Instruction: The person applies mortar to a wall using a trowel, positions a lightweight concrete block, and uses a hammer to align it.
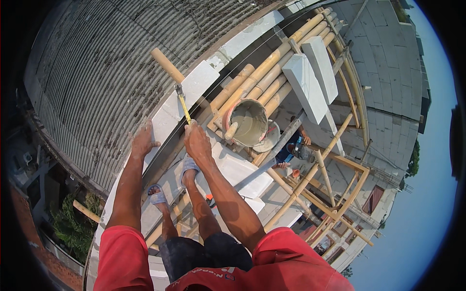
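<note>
My right hand (196,141) grips the yellow shaft of a mallet (183,105) whose thick wooden head (167,65) sticks up and left over a white lightweight block (182,99) on the wall top. My left hand (143,140) rests flat with spread fingers on the edge of that same block row. Both arms come up from red sleeves. My feet in grey sandals (158,195) stand on white blocks and bamboo below.
A bucket of grey mortar (248,122) with a trowel handle sits on bamboo scaffold poles (272,72). Two white blocks (310,77) lie on the poles. A corrugated roof (97,82) runs left. Another person in blue (291,148) works lower down.
</note>
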`<state>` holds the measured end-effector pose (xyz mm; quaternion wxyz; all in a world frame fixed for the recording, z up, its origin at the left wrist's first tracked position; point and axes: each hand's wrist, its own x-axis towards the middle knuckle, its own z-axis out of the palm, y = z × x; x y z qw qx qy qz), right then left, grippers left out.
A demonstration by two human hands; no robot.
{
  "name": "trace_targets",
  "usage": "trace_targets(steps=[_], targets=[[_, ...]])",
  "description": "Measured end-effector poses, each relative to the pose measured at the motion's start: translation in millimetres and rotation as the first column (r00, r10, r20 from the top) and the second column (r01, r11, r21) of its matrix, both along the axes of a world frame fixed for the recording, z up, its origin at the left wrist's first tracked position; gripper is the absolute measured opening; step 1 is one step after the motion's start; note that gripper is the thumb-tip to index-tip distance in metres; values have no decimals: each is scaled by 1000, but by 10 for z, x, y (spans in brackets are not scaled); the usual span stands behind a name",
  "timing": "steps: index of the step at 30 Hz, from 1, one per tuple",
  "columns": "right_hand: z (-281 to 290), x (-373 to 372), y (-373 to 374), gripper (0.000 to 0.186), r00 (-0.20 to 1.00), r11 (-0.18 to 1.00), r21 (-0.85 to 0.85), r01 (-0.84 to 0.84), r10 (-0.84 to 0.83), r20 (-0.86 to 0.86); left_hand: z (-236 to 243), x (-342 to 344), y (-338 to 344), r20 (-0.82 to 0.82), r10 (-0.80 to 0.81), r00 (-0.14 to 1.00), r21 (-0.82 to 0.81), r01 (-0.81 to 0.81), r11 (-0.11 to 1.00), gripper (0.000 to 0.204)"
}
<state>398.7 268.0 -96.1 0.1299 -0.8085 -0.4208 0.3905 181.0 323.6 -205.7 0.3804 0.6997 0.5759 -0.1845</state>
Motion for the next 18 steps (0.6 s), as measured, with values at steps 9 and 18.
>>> trace_targets(steps=[9, 18], targets=[[-4, -74, -23, 33, 996, 999, 19, -43, 42, 75, 25, -50, -18, 36, -21, 999, 52, 19, 998, 120], [-6, 2, 20, 31, 995, 998, -2, -64, 64, 75, 120, 44, 32, -40, -29, 999, -30, 28, 999, 120]])
